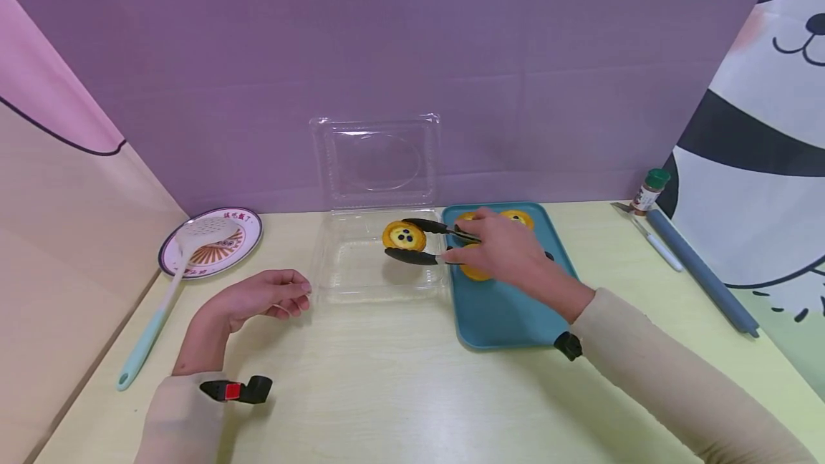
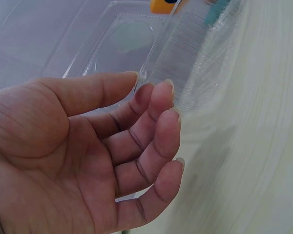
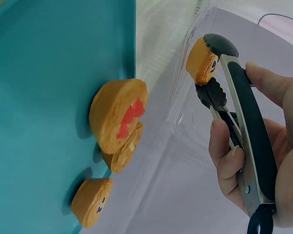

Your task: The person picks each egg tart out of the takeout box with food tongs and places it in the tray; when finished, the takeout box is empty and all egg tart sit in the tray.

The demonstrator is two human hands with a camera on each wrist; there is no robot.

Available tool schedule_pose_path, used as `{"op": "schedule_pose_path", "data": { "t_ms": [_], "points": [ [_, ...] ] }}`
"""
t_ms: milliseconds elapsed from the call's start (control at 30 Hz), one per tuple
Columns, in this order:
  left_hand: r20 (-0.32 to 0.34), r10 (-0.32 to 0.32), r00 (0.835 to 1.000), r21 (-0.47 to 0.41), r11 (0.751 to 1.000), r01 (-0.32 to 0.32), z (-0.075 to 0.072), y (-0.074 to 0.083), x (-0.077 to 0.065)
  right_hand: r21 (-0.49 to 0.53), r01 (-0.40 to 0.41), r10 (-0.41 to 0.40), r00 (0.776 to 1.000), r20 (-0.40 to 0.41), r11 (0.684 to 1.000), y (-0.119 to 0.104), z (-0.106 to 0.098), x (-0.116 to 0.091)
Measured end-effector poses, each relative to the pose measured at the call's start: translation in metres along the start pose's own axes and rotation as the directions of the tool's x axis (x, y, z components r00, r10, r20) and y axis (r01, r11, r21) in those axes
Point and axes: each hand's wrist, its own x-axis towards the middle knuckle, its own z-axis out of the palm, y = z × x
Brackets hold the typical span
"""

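Observation:
My right hand [image 1: 505, 245] grips black-tipped metal tongs [image 3: 254, 131]. Between the tong tips is a small tart [image 1: 404, 236] with dark blue berries on top, held over the clear plastic container [image 1: 361, 288]. That container's hinged lid [image 1: 377, 163] stands up at the back. At its left edge, my left hand [image 1: 264, 297] pinches the rim between thumb and index finger, while the other fingers curl loosely in the left wrist view. More tarts sit on the blue tray [image 1: 509, 313] under and beyond my right hand; in the right wrist view one tart [image 3: 118, 116] has a red topping.
A white slotted spatula [image 1: 150, 339] with a mint handle lies across a patterned plate [image 1: 251, 245] at the left. On the right are a knife [image 1: 664, 253], a blue-grey roll [image 1: 702, 274] and a green-capped jar [image 1: 647, 193]. A purple backdrop [image 1: 548, 92] stands behind the table.

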Motion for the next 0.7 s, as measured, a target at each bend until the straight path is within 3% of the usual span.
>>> {"op": "schedule_pose_path", "data": {
  "t_ms": [700],
  "points": [
    [-0.005,-0.001,1.000,-0.001,1.000,0.001,0.001,0.001,-0.001,0.004,0.019,-0.018,0.993,-0.118,1.000,0.038,-0.014,-0.039]
  ]
}}
